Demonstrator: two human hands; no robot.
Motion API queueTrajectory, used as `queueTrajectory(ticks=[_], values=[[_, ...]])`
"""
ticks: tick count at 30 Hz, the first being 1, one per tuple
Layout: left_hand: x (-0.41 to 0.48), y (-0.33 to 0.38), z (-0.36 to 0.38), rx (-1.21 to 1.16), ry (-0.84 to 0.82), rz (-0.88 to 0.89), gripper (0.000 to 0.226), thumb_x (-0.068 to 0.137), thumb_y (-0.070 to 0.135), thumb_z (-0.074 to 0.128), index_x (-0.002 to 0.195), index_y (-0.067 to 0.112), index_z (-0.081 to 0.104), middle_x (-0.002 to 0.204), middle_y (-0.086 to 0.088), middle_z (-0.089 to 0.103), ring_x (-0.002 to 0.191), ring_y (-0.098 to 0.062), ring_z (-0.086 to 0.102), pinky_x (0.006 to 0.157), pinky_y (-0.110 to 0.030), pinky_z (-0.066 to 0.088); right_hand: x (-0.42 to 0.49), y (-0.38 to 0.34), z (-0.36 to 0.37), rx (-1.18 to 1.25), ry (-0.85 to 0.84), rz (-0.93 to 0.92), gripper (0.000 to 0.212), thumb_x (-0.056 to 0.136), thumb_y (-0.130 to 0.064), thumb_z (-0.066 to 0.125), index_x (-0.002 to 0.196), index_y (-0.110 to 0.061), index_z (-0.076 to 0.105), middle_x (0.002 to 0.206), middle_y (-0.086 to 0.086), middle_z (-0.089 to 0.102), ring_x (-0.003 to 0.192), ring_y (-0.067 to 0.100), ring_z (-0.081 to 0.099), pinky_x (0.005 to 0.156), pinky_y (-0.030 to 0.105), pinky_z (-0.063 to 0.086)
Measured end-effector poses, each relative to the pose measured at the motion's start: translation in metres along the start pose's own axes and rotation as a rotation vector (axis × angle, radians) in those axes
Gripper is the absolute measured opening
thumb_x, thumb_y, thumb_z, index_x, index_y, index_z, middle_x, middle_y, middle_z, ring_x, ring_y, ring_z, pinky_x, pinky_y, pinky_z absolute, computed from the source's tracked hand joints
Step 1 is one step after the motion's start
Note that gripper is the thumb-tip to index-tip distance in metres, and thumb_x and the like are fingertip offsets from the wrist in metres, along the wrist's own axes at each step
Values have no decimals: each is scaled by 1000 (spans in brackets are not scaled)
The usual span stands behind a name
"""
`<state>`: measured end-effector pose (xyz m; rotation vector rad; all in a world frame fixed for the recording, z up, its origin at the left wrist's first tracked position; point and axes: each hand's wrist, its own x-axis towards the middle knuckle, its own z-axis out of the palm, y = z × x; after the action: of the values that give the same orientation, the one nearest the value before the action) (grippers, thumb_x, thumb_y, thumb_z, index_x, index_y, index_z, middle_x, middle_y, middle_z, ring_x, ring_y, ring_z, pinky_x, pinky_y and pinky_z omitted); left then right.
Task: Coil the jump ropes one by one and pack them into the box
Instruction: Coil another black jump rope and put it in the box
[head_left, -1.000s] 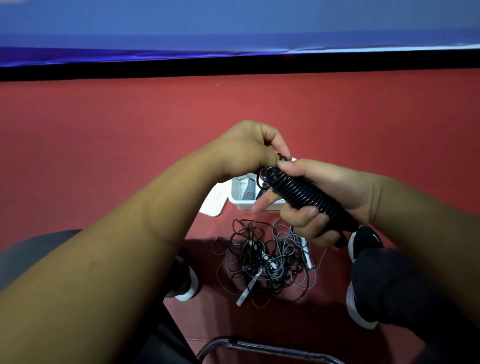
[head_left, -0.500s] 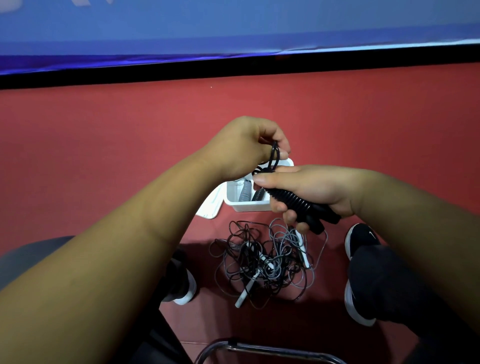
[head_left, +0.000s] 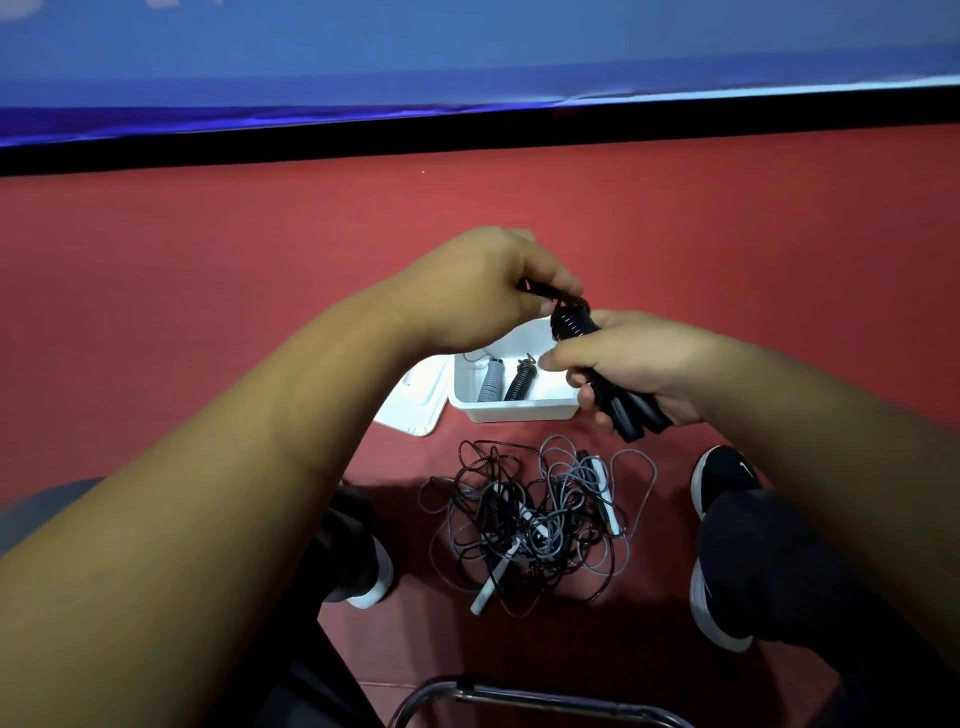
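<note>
My right hand (head_left: 636, 364) grips a black jump rope (head_left: 576, 325) wound tightly round its two handles, whose ends stick out below my fingers. My left hand (head_left: 478, 291) pinches the loose black end of that rope just left of the bundle's top. Under both hands a white box (head_left: 519, 408) stands on the red floor. Inside it lie a grey coiled rope (head_left: 491, 382) and a black coiled rope (head_left: 519, 382). A tangled heap of black and grey ropes (head_left: 535, 525) with white handles lies on the floor in front of the box.
The box's white lid (head_left: 415, 402) lies at its left side. My two shoes (head_left: 724, 480) flank the rope heap. A metal chair rail (head_left: 519, 699) runs along the bottom. A black strip and blue banner (head_left: 467, 62) close off the far side.
The right hand has tilted the wound bundle more upright and moved it right. The left hand has pulled the rope end out to the left of the bundle's top.
</note>
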<state>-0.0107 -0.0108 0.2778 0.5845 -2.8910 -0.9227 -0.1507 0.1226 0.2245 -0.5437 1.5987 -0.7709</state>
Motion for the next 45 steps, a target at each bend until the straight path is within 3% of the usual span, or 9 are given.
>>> queueTrajectory(ticks=[6, 11, 15, 19, 24, 28, 33, 38, 45], values=[[-3, -6, 1, -389, 87, -131, 32, 85, 7, 84, 115, 16, 80, 91, 10, 77, 74, 8, 64, 73, -8, 46, 1, -4, -10, 214, -24, 12, 17, 89, -16, 56, 106, -17, 53, 78, 6, 53, 61, 18, 50, 60, 33, 49], [-4, -8, 6, -532, 90, -165, 26, 80, -2, 86, 100, 3, 70, 89, -6, 75, 74, -7, 66, 69, -16, 51, -1, -8, -16, 416, -86, 25, 40, 92, -51, 47, 105, -14, 54, 79, 13, 55, 62, 25, 53, 66, 39, 47], [-6, -6, 8, -546, 42, -139, 19, 82, -2, 84, 94, 5, 70, 83, 2, 72, 70, -2, 62, 69, -15, 50, 4, -5, -12, 398, -46, 13, 60, 92, -80, 52, 114, -24, 57, 76, 8, 54, 57, 23, 52, 60, 36, 49], [-3, -13, 15, -687, 112, -234, 8, 90, 10, 80, 94, 9, 73, 80, -2, 66, 61, -7, 51, 59, -22, 43, 4, -4, -4, 398, 47, -61, 50, 101, -72, 49, 112, -24, 57, 73, 5, 56, 55, 21, 52, 57, 36, 50], [3, -17, 32, -1307, 249, -516, 19, 89, -3, 76, 98, 7, 64, 86, -8, 67, 77, -17, 67, 83, -32, 62, 5, -7, 0, 317, 216, -184, 48, 107, -63, 47, 118, -18, 61, 81, 7, 61, 57, 21, 58, 56, 38, 53], [8, -16, 41, -1616, 334, -621, 13, 92, -7, 70, 104, -3, 64, 98, -10, 61, 87, -16, 68, 81, -27, 64, 7, -5, 4, 283, 247, -226, 44, 110, -55, 44, 124, -16, 58, 86, 10, 62, 60, 23, 57, 57, 38, 51], [9, -17, 45, -1591, 392, -732, 8, 101, 12, 68, 105, 5, 69, 90, -11, 73, 74, -18, 75, 73, -30, 65, 6, -4, 9, 188, 247, -250, 27, 111, -47, 39, 125, -31, 54, 86, 7, 62, 66, 24, 56, 60, 38, 50], [6, -12, 48, -1498, 412, -914, 13, 98, 22, 72, 89, 14, 72, 80, -3, 55, 54, -8, 66, 52, -24, 60, 8, -2, 11, 110, 280, -265, 21, 111, -45, 39, 123, -35, 53, 83, 5, 62, 67, 24, 56, 56, 38, 50], [5, -5, 43, -1623, 442, -817, 34, 95, -20, 32, 104, -7, 62, 103, -22, 65, 94, -27, 71, 74, -31, 66, 19, 6, 10, -22, 352, -264, 22, 109, -49, 39, 126, -37, 47, 89, 8, 62, 70, 24, 59, 58, 43, 55]])
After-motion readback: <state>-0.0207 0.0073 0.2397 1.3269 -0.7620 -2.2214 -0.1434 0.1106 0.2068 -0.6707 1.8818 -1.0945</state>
